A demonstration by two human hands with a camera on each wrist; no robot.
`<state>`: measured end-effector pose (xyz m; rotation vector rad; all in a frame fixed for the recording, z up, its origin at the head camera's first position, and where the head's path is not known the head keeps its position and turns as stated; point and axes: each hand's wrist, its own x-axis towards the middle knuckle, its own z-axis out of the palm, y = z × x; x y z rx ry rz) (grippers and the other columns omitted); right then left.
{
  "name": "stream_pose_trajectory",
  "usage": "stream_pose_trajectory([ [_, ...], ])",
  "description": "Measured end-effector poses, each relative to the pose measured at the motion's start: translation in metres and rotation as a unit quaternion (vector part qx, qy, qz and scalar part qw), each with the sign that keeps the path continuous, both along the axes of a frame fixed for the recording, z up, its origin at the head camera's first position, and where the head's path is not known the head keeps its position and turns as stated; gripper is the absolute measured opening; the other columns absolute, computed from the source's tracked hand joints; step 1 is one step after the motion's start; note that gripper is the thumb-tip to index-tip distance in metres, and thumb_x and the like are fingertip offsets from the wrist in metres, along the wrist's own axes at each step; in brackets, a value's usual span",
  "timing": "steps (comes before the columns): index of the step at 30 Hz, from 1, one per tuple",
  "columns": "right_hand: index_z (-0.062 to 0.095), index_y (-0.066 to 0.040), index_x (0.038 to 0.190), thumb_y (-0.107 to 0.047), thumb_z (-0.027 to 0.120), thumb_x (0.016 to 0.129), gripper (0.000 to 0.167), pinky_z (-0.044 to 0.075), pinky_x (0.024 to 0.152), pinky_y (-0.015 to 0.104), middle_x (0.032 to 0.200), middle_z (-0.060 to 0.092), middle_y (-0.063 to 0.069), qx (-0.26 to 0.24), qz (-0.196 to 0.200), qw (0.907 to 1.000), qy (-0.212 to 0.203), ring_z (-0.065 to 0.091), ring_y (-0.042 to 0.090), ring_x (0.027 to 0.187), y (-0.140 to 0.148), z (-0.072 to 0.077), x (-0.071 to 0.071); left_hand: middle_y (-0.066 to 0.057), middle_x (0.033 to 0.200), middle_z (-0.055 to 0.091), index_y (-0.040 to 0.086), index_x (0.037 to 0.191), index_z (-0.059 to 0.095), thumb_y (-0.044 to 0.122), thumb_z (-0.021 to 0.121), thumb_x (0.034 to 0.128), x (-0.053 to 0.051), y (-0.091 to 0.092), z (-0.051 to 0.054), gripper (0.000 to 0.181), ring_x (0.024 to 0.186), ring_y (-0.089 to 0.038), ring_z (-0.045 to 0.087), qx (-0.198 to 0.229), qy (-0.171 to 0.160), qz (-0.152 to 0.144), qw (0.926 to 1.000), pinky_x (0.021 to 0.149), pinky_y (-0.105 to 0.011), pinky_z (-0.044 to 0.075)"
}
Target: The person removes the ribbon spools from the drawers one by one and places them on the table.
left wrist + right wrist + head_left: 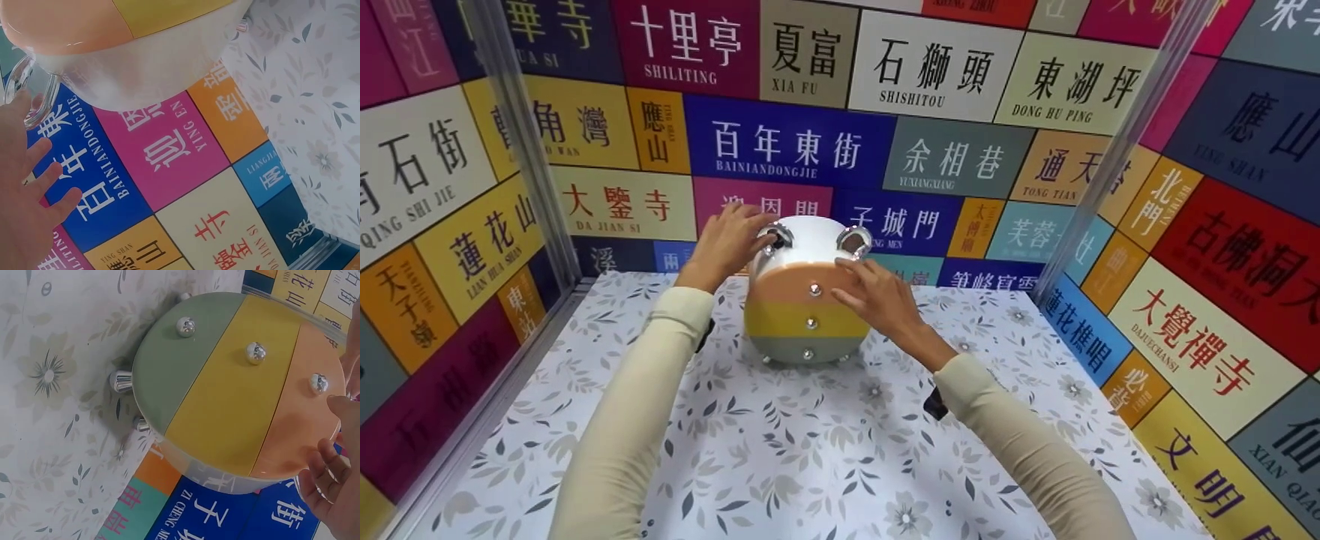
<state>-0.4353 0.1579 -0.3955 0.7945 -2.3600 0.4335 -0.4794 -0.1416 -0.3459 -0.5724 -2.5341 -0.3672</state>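
Note:
A rounded white drawer box (810, 307) stands on the table, its front banded peach, yellow and grey-green with a silver knob on each band. Two clear-and-silver ring ears rise from its top, and small silver feet carry it. My left hand (729, 241) is at the left ear ring (49, 107), fingers spread, fingertips at the ring. At the upper right of the box is my right hand (885, 298), fingers loosely bent near the right ear ring (855, 241). In the right wrist view its thumb is by the top knob (319, 383); whether it touches is unclear.
A white cloth with grey leaves and flowers (780, 450) covers the table. Colourful panels with Chinese place names (791, 142) stand close behind the box and along both sides. Metal posts (1132, 112) mark the back corners.

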Motion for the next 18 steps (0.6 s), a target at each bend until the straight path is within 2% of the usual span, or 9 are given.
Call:
stream_pose_trajectory([
  [8,0.067,-0.021,0.135,-0.04,0.083,0.09,0.051,0.054,0.058,0.031,0.095,0.065,0.002,0.003,0.015,0.999,0.042,0.065,0.016,0.075,-0.01,-0.006,-0.002,-0.009,0.136,0.066,0.018,0.129,0.073,0.033,0.064,0.1049,-0.002,0.001,0.0,0.03,0.13,-0.035,0.052,0.012,0.01,-0.005,0.9999,0.102,-0.061,0.048],
  [12,0.071,-0.021,0.13,-0.037,0.085,0.088,0.047,0.055,0.059,0.031,0.095,0.066,0.002,0.002,0.021,0.9973,0.07,0.068,0.016,0.077,-0.014,-0.008,-0.002,-0.008,0.132,0.068,0.018,0.125,0.075,0.029,0.064,0.1048,-0.004,0.001,0.0,0.026,0.125,-0.034,0.055,0.024,0.024,-0.007,0.9994,0.097,-0.058,0.05],
  [18,0.078,-0.021,0.12,-0.032,0.087,0.086,0.037,0.056,0.057,0.031,0.088,0.061,0.003,0.002,0.047,0.993,0.108,0.066,0.018,0.072,-0.018,-0.015,-0.005,-0.005,0.129,0.071,0.018,0.121,0.077,0.026,0.066,0.1039,-0.007,0.004,-0.003,0.022,0.123,-0.032,0.056,0.037,0.036,-0.01,0.9986,0.095,-0.054,0.052],
])
